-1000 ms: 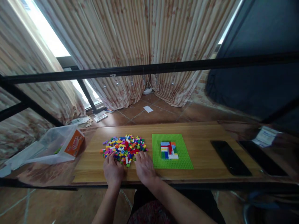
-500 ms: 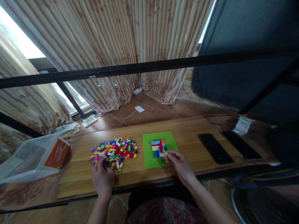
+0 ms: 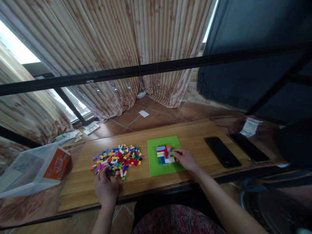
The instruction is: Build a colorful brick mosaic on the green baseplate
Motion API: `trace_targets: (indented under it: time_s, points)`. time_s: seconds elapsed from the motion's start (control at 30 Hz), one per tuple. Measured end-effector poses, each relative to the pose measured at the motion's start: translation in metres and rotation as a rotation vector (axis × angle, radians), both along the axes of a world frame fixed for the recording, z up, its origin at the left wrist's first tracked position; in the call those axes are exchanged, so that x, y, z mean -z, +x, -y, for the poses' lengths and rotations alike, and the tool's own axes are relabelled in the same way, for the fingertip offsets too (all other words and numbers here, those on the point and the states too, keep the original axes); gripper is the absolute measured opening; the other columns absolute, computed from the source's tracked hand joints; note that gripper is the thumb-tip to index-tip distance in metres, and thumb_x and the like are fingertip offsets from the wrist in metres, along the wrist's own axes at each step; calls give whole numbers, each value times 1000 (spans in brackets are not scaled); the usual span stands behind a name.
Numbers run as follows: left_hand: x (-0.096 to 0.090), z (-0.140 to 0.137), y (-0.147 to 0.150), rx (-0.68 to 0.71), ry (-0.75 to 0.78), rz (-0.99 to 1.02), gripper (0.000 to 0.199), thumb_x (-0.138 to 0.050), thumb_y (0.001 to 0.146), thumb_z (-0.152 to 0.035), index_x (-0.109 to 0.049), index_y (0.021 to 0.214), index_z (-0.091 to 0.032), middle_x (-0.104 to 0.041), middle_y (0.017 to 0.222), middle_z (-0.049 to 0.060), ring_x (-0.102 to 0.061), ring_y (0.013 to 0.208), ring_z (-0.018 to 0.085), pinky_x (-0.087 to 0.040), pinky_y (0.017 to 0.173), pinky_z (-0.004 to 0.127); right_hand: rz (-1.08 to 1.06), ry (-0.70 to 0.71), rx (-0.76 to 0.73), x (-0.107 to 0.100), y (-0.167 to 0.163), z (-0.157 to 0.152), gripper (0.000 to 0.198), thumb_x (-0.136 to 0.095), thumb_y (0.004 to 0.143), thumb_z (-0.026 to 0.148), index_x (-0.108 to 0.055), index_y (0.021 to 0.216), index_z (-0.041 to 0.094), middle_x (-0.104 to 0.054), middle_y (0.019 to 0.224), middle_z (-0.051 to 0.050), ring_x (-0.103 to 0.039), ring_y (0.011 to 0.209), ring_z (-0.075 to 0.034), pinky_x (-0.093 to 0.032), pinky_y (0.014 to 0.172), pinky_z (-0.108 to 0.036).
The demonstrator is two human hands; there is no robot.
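A lime-green baseplate [image 3: 152, 167] lies on the wooden board, carrying a low, multicoloured patch of toy bricks [image 3: 161, 154] with a red piece on top. At the right side of that patch, my right hand [image 3: 185, 159] pinches a small green brick [image 3: 171, 153] between thumb and forefinger. A loose heap of small toy bricks [image 3: 119, 159] in many colours spreads left of the baseplate. My left hand [image 3: 106, 185] rests at the heap's near left edge, fingers loosely apart and reaching over the bricks, with nothing visible in them.
Two dark phones [image 3: 223, 152] [image 3: 248, 148] lie at the right. A clear plastic bin [image 3: 31, 169] with an orange label stands at the left. A black rail [image 3: 136, 71] crosses beyond the wooden board [image 3: 195, 133], before curtains. Papers [image 3: 69, 136] lie at far left.
My right hand has moved the green brick up along the patch's right side, close against it. My left hand stays by the heap. The view has shifted slightly.
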State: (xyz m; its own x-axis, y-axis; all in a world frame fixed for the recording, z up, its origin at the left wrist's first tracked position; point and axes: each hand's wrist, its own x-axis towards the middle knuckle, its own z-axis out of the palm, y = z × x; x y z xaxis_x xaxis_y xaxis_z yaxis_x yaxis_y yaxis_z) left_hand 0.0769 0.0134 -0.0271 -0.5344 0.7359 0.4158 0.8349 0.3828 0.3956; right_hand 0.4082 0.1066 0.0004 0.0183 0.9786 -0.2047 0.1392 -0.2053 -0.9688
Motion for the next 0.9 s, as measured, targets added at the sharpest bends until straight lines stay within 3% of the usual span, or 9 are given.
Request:
trace_targets:
  time_s: [0.37, 0.9]
  points:
    - [1, -1, 0, 2, 3, -4, 37, -44, 82, -17, -57, 116, -13, -59, 118, 15, -51, 116, 30, -40, 103, 44, -46, -73, -59, 5, 8, -13, 29, -69, 63, 43, -68, 72, 16, -62, 58, 1, -42, 41, -5, -25, 37, -17]
    - [0, -1, 2, -26, -7, 4, 37, -43, 85, -19, -57, 119, -12, -58, 120, 16, -51, 117, 29, -41, 102, 43, 120, 9, 24, 22, -3, -18, 16, -69, 65, 33, -65, 68, 17, -60, 52, 3, -47, 41, -9, -34, 41, -20]
